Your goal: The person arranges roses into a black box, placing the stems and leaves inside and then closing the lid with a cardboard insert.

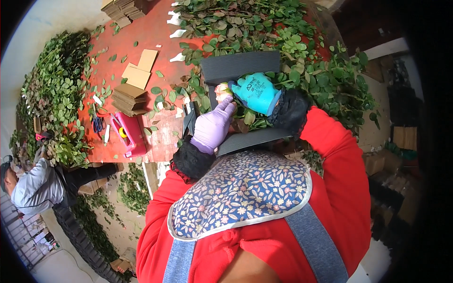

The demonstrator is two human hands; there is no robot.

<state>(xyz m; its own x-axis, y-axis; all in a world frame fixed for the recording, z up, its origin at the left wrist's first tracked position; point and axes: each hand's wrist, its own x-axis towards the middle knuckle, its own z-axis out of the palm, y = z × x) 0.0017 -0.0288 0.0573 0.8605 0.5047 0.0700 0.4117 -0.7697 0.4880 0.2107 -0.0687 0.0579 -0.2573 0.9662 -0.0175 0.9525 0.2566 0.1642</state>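
Note:
My left hand (211, 128), in a lilac glove, reaches forward with its fingers stretched out, the tips at a pale pink-and-cream rose (221, 90). My right hand (257, 93), in a turquoise glove with a dark palm, is curled just right of the bloom, closed around the rose; its fingertips are partly hidden. Leafy stems lie below the right hand. Both hands are over a dark ribbed holder, whose far flap (240, 63) rises behind them and whose near flap (255, 140) lies by my apron (245, 193).
On the red table (106, 61) are a pink tape dispenser (131, 137), scissors (98, 124), cardboard pieces (129, 98) and a dark tool (189, 118). Leafy bundles with white-covered tips (236, 21) fill the far side. At left, a person (37, 186) stands by more foliage (52, 80).

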